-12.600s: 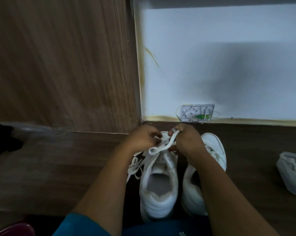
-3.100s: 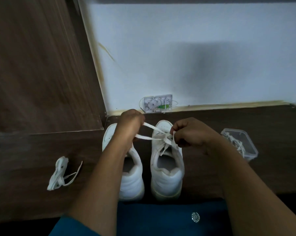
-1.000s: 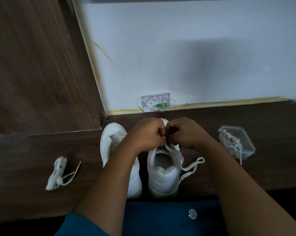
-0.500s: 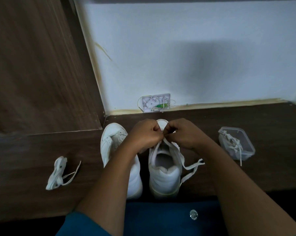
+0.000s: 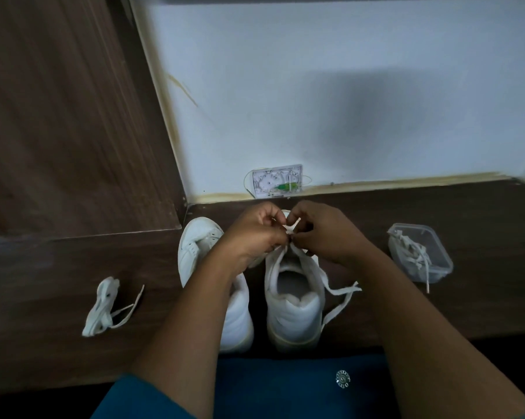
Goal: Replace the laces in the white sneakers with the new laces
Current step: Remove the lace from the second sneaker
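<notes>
Fingers (image 5: 280, 228) of both hands, a second ago bunched together, are now pinching lace (image 5: 291, 226) ends crossed over the right sneaker (image 5: 294, 309), working them toward a knot.

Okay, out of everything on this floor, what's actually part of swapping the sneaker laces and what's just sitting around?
Part of the job:
right sneaker, lace pinched by left hand and right hand
left sneaker
clear tub of laces
loose lace bundle

Just lying about:
open wall box

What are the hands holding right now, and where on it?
Both hands, left and right, pinch the lace of the right-side sneaker near the top eyelets; its loose ends trail off to the right.
</notes>
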The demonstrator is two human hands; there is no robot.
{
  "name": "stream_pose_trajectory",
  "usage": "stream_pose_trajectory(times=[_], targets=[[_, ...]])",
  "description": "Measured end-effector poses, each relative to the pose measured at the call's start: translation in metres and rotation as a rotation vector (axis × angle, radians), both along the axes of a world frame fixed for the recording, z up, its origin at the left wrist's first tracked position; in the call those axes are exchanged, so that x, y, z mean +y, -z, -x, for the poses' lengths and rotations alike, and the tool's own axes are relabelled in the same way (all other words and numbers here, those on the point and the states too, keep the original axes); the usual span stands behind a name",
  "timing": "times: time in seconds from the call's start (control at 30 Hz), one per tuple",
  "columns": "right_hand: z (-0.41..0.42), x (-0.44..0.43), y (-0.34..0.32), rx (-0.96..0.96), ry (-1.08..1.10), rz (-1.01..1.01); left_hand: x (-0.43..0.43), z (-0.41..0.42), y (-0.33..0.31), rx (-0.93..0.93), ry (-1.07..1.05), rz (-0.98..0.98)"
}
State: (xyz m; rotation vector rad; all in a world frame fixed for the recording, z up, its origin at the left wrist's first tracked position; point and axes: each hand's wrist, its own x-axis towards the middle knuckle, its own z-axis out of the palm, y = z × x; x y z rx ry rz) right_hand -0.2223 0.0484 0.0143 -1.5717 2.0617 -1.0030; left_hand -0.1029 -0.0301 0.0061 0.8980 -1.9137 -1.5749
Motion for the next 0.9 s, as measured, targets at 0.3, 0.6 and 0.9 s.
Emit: stream_pose_trajectory(times=[0.3, 0.6, 0.9], targets=[[0.003, -0.001, -0.007, -0.291, 0.134, -0.192, -0.004, -0.012, -0.019, 0.433, 0.051, -0.553], [0.024, 0.012, -0.020, -1.643, 0.339, 0.401, -0.043, -0.030, -0.007, 0.837, -0.649, -0.637], [0.020, 0.003, -0.008, -0.636, 0.488, 0.216, -0.032, -0.022, -0.005, 0.161, -0.574, 0.176]])
